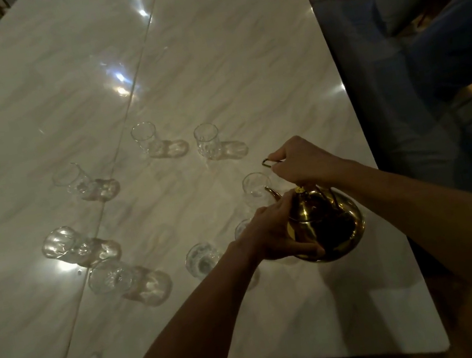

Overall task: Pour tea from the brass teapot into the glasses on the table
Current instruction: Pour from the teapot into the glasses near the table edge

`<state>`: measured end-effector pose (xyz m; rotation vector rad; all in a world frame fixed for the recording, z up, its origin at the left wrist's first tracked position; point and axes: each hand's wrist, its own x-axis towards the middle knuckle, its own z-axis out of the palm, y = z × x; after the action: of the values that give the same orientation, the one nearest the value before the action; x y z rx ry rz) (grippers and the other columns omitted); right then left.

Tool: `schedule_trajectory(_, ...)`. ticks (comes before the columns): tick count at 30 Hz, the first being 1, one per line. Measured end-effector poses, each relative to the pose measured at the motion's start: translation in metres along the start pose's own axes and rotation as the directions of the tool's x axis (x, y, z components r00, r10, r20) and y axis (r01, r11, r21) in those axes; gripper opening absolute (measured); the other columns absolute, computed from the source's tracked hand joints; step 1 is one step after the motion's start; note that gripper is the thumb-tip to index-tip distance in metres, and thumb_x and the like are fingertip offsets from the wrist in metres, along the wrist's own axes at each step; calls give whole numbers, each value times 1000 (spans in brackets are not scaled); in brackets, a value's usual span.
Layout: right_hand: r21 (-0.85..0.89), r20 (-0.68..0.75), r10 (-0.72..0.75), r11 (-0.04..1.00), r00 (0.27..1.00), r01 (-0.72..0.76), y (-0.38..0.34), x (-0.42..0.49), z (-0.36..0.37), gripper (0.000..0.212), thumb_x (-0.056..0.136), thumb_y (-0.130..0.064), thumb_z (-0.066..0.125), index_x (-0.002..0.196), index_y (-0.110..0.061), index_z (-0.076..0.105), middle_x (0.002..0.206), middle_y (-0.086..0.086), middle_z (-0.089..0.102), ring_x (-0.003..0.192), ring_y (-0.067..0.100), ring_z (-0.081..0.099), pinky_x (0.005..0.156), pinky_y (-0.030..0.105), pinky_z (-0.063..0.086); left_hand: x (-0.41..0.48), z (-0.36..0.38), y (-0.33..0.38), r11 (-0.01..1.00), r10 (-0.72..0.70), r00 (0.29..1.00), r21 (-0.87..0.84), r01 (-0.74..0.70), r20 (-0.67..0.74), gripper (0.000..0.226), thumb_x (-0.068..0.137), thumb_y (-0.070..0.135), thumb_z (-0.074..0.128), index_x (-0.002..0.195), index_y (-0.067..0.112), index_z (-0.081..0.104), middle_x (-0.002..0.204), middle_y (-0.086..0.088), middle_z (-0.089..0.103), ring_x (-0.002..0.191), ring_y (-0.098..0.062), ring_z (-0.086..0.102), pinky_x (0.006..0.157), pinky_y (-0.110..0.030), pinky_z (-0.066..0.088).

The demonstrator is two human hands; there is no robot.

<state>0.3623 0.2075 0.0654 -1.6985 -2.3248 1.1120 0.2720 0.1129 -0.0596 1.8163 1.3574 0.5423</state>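
Near the table's (pixel 239 54) right edge, the right hand (pixel 300 162) grips the teapot's (pixel 325 223) handle; the left hand (pixel 274 234) cups its side, spout at a glass (pixel 256 186).

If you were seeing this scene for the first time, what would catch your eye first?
The shiny brass teapot near the table's right edge stands out, with the right hand on its handle and the left hand against its body, its spout over a clear glass. Next come the other empty glasses ringed on the pale marble table, casting bright glints and shadows.
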Motion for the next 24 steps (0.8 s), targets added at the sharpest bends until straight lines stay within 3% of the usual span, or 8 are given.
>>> schedule_trajectory(3, -6, -2, -4, 1000, 1000, 4, 0, 0, 0, 46, 90, -12, 56, 136, -12, 56, 120, 10, 68, 55, 10, 55, 53, 23, 47, 0, 0, -1, 1000, 5, 1000, -4, -5, -1, 120, 66, 64, 86, 160, 27, 21, 153, 3, 55, 140, -20, 53, 115, -50, 44)
schedule_trajectory(7, 0, -10, -5, 1000, 1000, 5, 0, -2, -2, 43, 91, -13, 56, 134, -12, 58, 106, 8, 71, 50, 5, 51, 48, 20, 39, 1, 0, 0, 1000, 9, 1000, -7, -9, -6, 119, 67, 60, 88, 160, 25, 23, 151, 3, 57, 138, -19, 55, 115, -47, 45)
schedule_trajectory(16, 10, -1, -8, 1000, 1000, 8, 2, -2, -3, 43, 91, -12, 55, 134, -11, 58, 116, 10, 69, 51, 7, 53, 48, 22, 42, 3, 2, 1, 1000, 2, 1000, -4, -2, 0, 122, 64, 72, 80, 161, 25, 21, 154, 3, 53, 140, -20, 53, 114, -48, 47)
schedule_trajectory(21, 7, 4, -11, 1000, 1000, 11, 2, -3, -4, 43, 92, -12, 55, 134, -11, 58, 94, 5, 66, 46, 7, 49, 44, 21, 38, 4, 2, 3, 1000, -13, 1000, -2, 13, 8, 124, 63, 75, 79, 161, 27, 19, 155, 4, 53, 141, -21, 52, 115, -48, 46)
schedule_trajectory(24, 7, 8, -7, 1000, 1000, 7, 1, -4, -5, 43, 92, -12, 55, 135, -10, 57, 102, 9, 69, 46, 7, 49, 44, 20, 37, 4, 2, 2, 1000, -11, 1000, 3, 11, 4, 122, 65, 70, 83, 161, 27, 21, 153, 4, 54, 140, -20, 54, 114, -46, 47)
